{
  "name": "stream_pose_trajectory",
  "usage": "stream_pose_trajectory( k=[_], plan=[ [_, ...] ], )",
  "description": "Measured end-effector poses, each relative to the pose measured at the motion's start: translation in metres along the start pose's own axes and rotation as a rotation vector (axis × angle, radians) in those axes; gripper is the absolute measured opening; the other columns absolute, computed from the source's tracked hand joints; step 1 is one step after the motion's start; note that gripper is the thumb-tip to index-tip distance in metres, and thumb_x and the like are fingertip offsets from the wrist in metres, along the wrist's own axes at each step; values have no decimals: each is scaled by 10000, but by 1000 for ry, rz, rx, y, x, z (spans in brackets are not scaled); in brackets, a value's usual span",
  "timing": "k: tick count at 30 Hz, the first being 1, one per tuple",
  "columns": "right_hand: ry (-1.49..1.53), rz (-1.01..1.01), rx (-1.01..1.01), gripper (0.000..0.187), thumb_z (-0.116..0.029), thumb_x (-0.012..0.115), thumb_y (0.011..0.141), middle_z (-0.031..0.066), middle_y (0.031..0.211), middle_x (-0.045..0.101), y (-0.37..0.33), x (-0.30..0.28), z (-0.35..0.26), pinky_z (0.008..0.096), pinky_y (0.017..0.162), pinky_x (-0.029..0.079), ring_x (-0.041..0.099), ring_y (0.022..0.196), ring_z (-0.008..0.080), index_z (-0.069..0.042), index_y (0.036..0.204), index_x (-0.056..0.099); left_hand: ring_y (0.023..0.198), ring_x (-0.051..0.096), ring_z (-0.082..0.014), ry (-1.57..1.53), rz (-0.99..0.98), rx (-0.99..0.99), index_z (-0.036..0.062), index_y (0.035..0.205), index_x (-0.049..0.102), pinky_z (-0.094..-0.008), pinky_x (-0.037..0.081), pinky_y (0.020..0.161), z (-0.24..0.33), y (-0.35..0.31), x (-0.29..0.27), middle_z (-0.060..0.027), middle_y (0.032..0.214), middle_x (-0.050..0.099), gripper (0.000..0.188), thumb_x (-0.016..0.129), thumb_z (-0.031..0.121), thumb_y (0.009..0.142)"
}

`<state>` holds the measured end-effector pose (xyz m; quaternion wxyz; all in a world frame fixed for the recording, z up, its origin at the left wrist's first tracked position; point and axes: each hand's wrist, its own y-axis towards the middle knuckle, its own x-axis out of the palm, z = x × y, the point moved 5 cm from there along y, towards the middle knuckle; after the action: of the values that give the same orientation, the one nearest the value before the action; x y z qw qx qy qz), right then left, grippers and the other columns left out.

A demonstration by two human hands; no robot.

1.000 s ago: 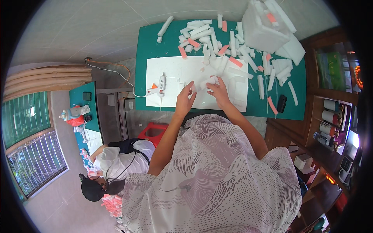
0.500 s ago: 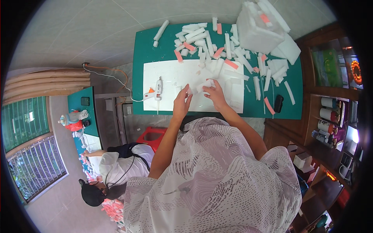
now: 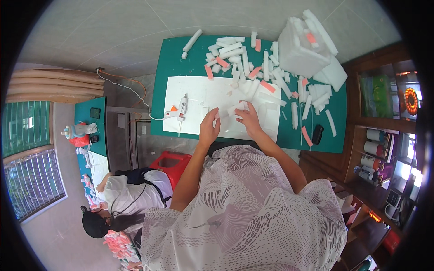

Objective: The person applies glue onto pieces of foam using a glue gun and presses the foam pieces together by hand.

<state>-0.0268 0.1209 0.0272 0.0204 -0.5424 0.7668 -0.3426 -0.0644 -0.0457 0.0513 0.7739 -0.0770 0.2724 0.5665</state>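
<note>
Over the white board (image 3: 194,95), my right hand (image 3: 249,121) pinches a short block of white foam (image 3: 236,108) between thumb and fingers. Just to its left, my left hand (image 3: 209,125) is closed in a pinch, with a small pale piece of foam (image 3: 217,116) showing at its fingertips. A narrow gap separates the two hands. A white hot glue gun (image 3: 182,107) with an orange part lies on the board left of my left hand, its cord running off to the left.
Loose white and pink foam strips (image 3: 233,49) cover the back of the green table (image 3: 181,58). A large white foam block (image 3: 300,47) stands at the back right. A black object (image 3: 318,134) lies by the right edge. A person (image 3: 131,194) works at another table beside a red stool (image 3: 169,165).
The view has shifted slightly, so the table sits lower in the picture. My hands stay over the board with their pieces. The co-worker's arm has drawn in closer to the body.
</note>
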Motion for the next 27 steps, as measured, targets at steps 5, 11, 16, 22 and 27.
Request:
stream_pose_trajectory(
  k=[5, 11, 16, 22, 27],
  plan=[
    [-3, 4, 29, 399, -120, 622, 817, 54, 976, 573, -1, 0, -3, 292, 749, 434, 544, 927, 148, -136, 1178, 453, 944, 592, -330, 4, -17, -10, 25, 1160, 514, -345, 509, 735, -3, -1, 1, -197, 1122, 563, 382, 529, -58, 787],
    [5, 1, 31, 393, -128, 629, 807, 38, 953, 590, -3, -2, -4, 284, 735, 436, 553, 902, 132, -148, 1162, 461, 904, 607, -295, -63, -44, -86, 25, 1171, 502, -319, 532, 682, -2, -3, 2, -181, 1157, 549, 375, 524, -49, 804],
    [11, -3, 41, 395, -127, 629, 806, 40, 960, 587, -4, -4, -3, 287, 737, 434, 551, 905, 138, -150, 1163, 461, 853, 621, -291, -139, -66, -115, 17, 1182, 497, -324, 532, 707, 1, -4, 4, -184, 1133, 562, 362, 531, -17, 823],
    [22, 10, 47, 401, -128, 631, 804, 40, 961, 585, 2, -8, -1, 284, 731, 439, 552, 904, 143, -150, 1166, 460, 802, 629, -267, -158, -111, -155, 18, 1201, 497, -314, 520, 676, 4, 1, 3, -174, 1061, 600, 353, 550, 67, 855],
    [23, 29, 21, 398, -127, 631, 804, 37, 958, 588, 2, -11, -2, 277, 725, 446, 555, 895, 139, -143, 1164, 463, 792, 625, -250, -89, -123, -191, 25, 1198, 509, -310, 498, 615, 7, 3, -2, -161, 1043, 612, 352, 567, 102, 860]
  ],
)
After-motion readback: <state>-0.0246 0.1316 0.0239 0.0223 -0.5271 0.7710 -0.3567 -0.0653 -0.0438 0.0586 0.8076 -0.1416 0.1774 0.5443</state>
